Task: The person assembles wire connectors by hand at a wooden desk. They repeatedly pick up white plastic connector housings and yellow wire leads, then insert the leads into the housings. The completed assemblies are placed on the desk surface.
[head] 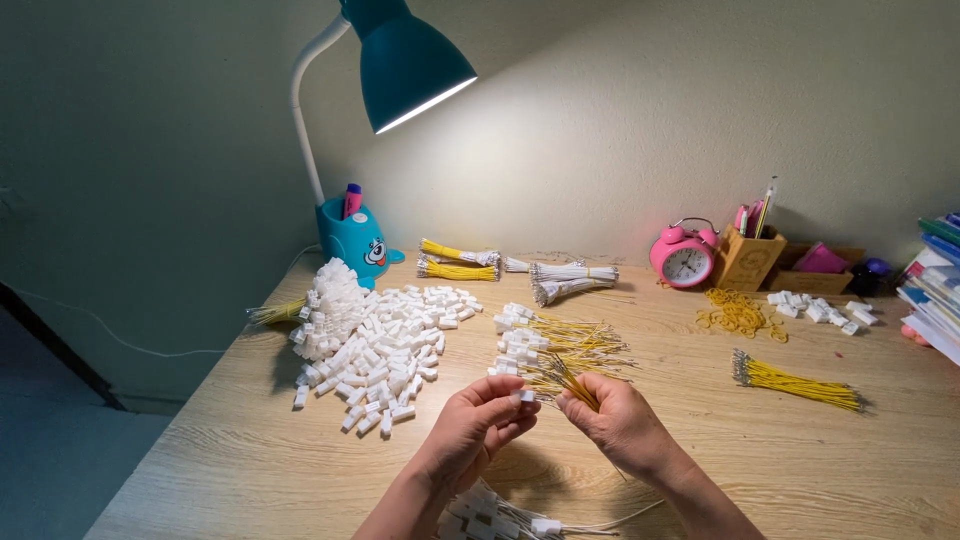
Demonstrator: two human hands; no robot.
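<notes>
My left hand point(478, 425) pinches a small white plastic connector point(524, 396) between thumb and fingertips. My right hand point(622, 422) grips a thin bunch of yellow wires point(568, 381) that fans up and left, its tips close to the connector. Both hands hover over the wooden desk point(780, 460) near its front edge. Just behind them lies a loose spread of yellow wires with white connectors fitted point(545, 345). Under my wrists sits a small heap of white-wired connectors point(480, 512).
A big pile of white connectors point(375, 345) lies at left, a yellow wire bundle point(795, 382) at right. Along the wall: teal desk lamp point(405, 65), tied yellow point(455, 262) and white wire bundles point(572, 277), pink alarm clock point(684, 256), pen holder point(750, 258), rubber bands point(738, 314), books point(935, 295).
</notes>
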